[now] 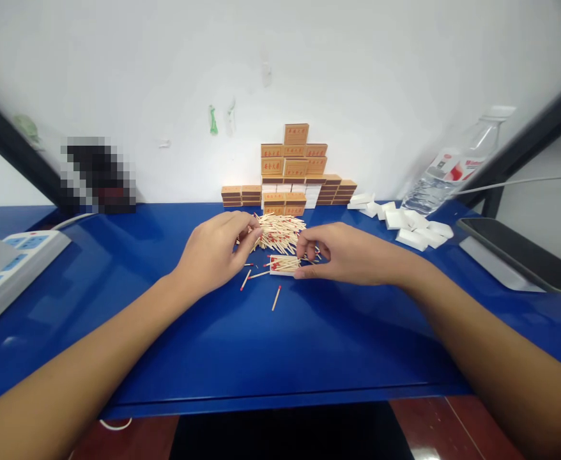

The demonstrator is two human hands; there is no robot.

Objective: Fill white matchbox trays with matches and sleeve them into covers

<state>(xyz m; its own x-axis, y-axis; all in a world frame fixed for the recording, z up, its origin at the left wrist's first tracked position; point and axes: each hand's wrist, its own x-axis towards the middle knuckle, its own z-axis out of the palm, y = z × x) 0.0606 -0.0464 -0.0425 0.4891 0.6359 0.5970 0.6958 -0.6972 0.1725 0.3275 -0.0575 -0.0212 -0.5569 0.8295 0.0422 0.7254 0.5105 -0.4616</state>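
A loose pile of red-tipped matches (pixel 280 231) lies on the blue table (pixel 280 345). Just in front of it sits a small white matchbox tray (pixel 283 265) partly filled with matches. My right hand (pixel 342 252) rests on the table at the tray's right end, thumb against its side and fingers curled in a pinch above it. My left hand (pixel 216 249) is curled at the pile's left edge, fingertips pinched on a few matches. A few single matches (pixel 276 298) lie scattered in front of the tray.
Stacked brown matchboxes (pixel 292 169) stand against the white wall. Several empty white trays (pixel 412 227) lie at the right, beside a tilted plastic water bottle (pixel 453 172). A dark phone (pixel 520 252) lies far right. A white power strip (pixel 7 262) sits at the left edge.
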